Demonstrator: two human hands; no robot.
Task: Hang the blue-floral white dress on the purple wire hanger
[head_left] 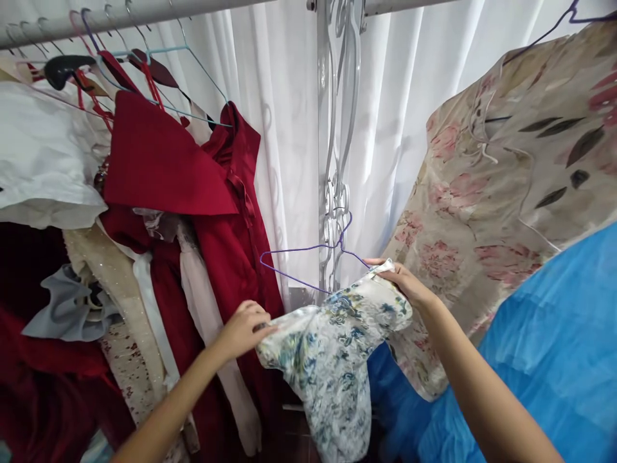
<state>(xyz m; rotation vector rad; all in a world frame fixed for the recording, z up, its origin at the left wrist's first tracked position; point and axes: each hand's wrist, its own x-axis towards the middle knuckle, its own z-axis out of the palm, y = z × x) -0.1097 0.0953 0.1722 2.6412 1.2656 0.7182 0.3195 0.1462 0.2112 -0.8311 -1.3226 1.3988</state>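
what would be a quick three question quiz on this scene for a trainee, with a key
1. True or false: the left hand and the right hand both hold the floral garment.

2. What colour is the hanger nearest the hands?
a) red
b) purple
c) white

3. Fill the gap: the bright blue fabric is on the ____ side of the picture.

Key: 1. True. 2. b. 3. right.

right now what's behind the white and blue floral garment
Behind the garment, a white scrolled metal post shows above it and bright blue ruffled fabric to its right. What its cloth covers cannot be seen.
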